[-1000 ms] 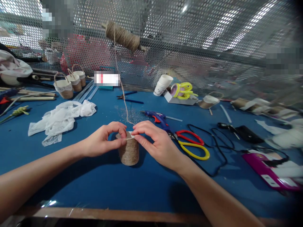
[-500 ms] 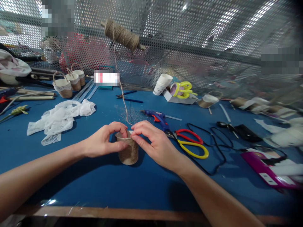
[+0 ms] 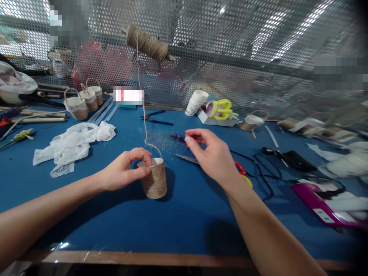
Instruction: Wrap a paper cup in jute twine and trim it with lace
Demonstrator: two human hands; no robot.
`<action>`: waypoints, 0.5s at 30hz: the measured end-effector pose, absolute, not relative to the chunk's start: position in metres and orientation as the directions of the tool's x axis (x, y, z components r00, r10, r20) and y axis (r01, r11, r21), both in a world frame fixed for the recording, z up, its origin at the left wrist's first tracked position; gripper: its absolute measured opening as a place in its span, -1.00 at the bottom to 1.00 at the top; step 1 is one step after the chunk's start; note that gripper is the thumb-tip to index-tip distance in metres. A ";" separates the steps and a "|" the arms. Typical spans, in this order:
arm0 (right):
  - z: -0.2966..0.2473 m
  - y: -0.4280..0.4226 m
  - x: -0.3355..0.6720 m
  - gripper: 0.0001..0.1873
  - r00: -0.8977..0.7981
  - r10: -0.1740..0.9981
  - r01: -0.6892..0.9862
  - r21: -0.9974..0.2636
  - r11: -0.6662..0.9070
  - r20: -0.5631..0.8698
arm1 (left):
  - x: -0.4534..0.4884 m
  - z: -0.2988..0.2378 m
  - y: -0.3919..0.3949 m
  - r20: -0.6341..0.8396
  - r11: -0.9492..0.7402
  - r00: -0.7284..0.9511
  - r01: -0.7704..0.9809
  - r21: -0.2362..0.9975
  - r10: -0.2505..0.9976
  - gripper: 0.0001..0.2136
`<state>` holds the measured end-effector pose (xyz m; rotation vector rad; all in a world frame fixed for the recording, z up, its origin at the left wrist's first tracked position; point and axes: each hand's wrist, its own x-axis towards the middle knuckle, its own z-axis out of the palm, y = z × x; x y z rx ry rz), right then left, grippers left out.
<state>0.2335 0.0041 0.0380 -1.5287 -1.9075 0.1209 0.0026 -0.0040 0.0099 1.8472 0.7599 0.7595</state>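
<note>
Our left hand (image 3: 126, 168) pinches the rim of the cup (image 3: 155, 183), near the middle; our right hand (image 3: 211, 155) curls at the blue glue gun (image 3: 180, 137), gripping or not we cannot tell. Coarse brown twine (image 3: 145, 130) covers the cup's outside; its inside shows whitish.

Table (image 3: 129, 230) before me: cup (image 3: 155, 183) at centre, my left fingers (image 3: 138, 153) across its rim | right-behind it: glue gun (image 3: 179, 137), by my right fingers (image 3: 198, 132); scissors (image 3: 186, 158) nearer me | left: cloth (image 3: 71, 145), three baskets (image 3: 79, 107) behind | behind cup: pliers (image 3: 158, 122) | above those: twine spool (image 3: 147, 44), its strand (image 3: 145, 128) descending to cup | far right: power strip (image 3: 310, 199)
</note>
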 end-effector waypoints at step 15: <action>0.013 0.055 0.272 -0.90 0.228 0.974 0.810 -0.552 -0.198 -0.015 | -0.006 0.002 0.002 0.125 -0.175 0.595 0.027 0.984 0.794 -0.89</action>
